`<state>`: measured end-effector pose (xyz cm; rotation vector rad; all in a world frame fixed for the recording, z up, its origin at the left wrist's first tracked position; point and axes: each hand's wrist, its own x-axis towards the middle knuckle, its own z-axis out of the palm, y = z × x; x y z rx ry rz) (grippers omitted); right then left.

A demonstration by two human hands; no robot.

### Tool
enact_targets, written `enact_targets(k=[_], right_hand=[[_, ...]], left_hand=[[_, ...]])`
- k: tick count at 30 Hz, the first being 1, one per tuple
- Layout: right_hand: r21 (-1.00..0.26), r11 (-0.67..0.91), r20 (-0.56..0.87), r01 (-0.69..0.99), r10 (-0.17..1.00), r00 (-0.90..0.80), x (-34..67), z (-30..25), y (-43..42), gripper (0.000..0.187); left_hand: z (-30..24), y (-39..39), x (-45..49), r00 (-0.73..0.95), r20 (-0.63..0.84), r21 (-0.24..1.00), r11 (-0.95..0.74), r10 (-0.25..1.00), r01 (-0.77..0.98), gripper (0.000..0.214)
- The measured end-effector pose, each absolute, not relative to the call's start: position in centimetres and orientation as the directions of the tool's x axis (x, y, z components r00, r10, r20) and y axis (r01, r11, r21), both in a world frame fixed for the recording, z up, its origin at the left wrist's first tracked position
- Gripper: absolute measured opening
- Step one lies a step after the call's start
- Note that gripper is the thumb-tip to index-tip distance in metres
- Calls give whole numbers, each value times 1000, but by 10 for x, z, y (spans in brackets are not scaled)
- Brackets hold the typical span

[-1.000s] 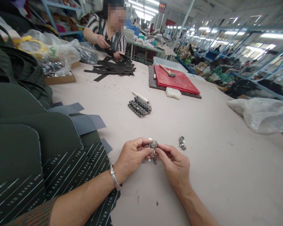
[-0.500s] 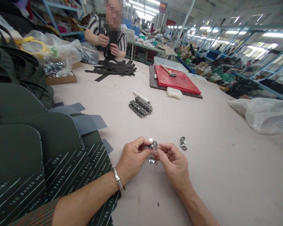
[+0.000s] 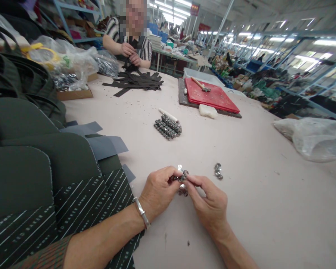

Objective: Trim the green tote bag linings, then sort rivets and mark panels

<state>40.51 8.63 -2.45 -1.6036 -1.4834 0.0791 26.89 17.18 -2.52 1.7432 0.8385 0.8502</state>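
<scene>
Short row of metal pieces (image 3: 180,177) between two hands

Long axis: roughly crosswise, left hand (image 3: 160,191) toward right hand (image 3: 211,198). Position: at both hands' fingertips, over the table (image 3: 257,216). Both hands closed in pinches on the row; piece count unreadable. Others: one small cluster (image 3: 218,171) right, one pile (image 3: 168,127) ahead, one white stick (image 3: 168,114) beside pile.

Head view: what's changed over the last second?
The right hand, looser half a second ago, has closed its fingertips in again at the small metal pieces. Across the table, the co-worker's hands have drawn closer together. Unchanged: the left hand keeps its hold; the metal pile, red board and hammer stay put.
</scene>
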Motion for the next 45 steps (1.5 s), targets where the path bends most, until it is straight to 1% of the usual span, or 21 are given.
enact_targets(k=[4,6,10,12,13,14,16,18,20,23,26,27,29,32,35,36,38,40,41,43,45], right_hand=[[-637,168,528,752,806,267,405,-23,86,19],[-706,148,478,693,821,312,403,-23,86,19],[-928,49,228,369,859,459,402,-23,88,10],[-986,4,85,164,870,485,403,-22,91,13],[-997,-9,26,71,875,483,405,-21,92,17],[-1000,-23,-18,5,882,471,407,-20,93,20],[-999,-48,-54,-24,891,451,410,-18,94,19],[-996,-72,-45,44,893,448,412,-17,94,15],[-991,-88,-32,103,892,452,413,-17,93,15],[-991,-89,-28,101,871,491,413,-18,94,21],[-999,-47,-51,-19,880,472,412,-21,94,43],[-998,-37,-59,-59,896,440,412,-21,94,45],[-995,-27,-65,-99,913,402,413,-23,95,39],[-988,-25,-90,-151,892,444,418,-28,96,30],[-971,-26,-142,-237,860,490,423,-32,97,33],[-967,-28,-154,-255,858,491,425,-33,98,34],[-964,-34,-164,-265,860,484,426,-33,98,39],[-968,-38,-157,-249,865,477,426,-30,97,41],[-972,-36,-146,-232,866,478,425,-28,96,40],[-984,-22,-106,-179,872,477,423,-23,94,34],[-995,-4,-48,-98,889,455,421,-19,93,25]], left_hand=[[-23,171,269,512,85,977,-171,855,124,12],[-23,170,269,512,100,976,-184,853,117,11],[-24,171,269,504,191,939,-307,842,157,12],[-24,171,269,501,215,921,-344,838,181,13],[-24,172,269,494,196,929,-321,847,182,13],[-23,173,269,484,153,949,-265,861,171,11],[-23,175,270,464,20,992,-77,886,105,4],[-22,179,272,454,-112,993,121,884,9,6],[-20,183,273,465,-191,966,249,864,-66,10],[-18,186,274,497,-242,931,344,833,-122,13],[-16,183,273,578,-273,892,427,769,-147,17],[-15,182,273,610,-282,879,454,740,-144,18],[-15,179,273,646,-297,867,482,704,-126,19],[-15,177,273,618,-307,891,447,724,-82,16],[-18,177,273,599,-286,934,356,748,2,10],[-19,177,273,609,-237,960,279,757,28,9],[-21,176,271,637,-58,998,27,769,59,12],[-22,175,269,651,138,969,-238,747,68,16],[-22,174,268,644,202,942,-325,738,78,16],[-21,174,266,602,246,916,-386,760,113,17],[-20,174,266,567,219,935,-337,794,111,21]])
